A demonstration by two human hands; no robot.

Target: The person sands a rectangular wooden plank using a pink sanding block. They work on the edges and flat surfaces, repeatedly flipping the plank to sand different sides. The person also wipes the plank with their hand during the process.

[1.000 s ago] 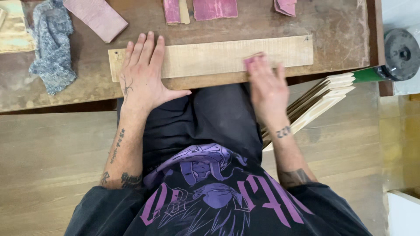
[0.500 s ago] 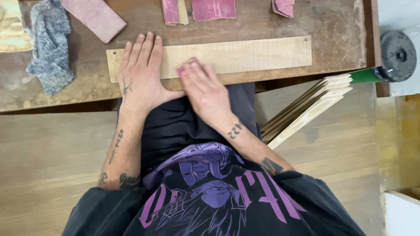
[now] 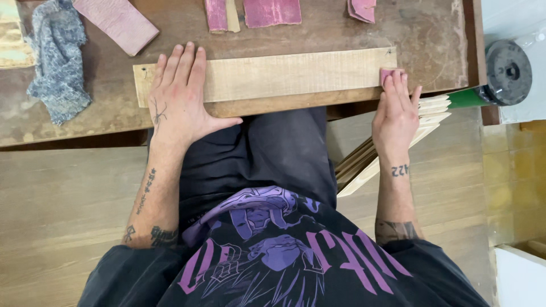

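A long pale wooden board (image 3: 284, 75) lies along the front edge of a worn brown workbench (image 3: 432, 34). My left hand (image 3: 179, 96) rests flat on the board's left end, fingers spread, pinning it down. My right hand (image 3: 396, 111) presses a small pink piece of sandpaper (image 3: 387, 74) against the board's right end, at its near corner. Most of the sandpaper is hidden under my fingers.
Pink sandpaper sheets (image 3: 116, 23) (image 3: 272, 11) (image 3: 361, 8) lie along the bench's far side. A grey knitted cloth (image 3: 57, 62) sits at the left. A stack of thin pale boards (image 3: 392, 142) leans below the bench at right. A black round disc (image 3: 507, 71) is at the right edge.
My right hand slid the sandpaper left to the board's middle, then back right to the board's right end. My left hand stayed put on the left end.
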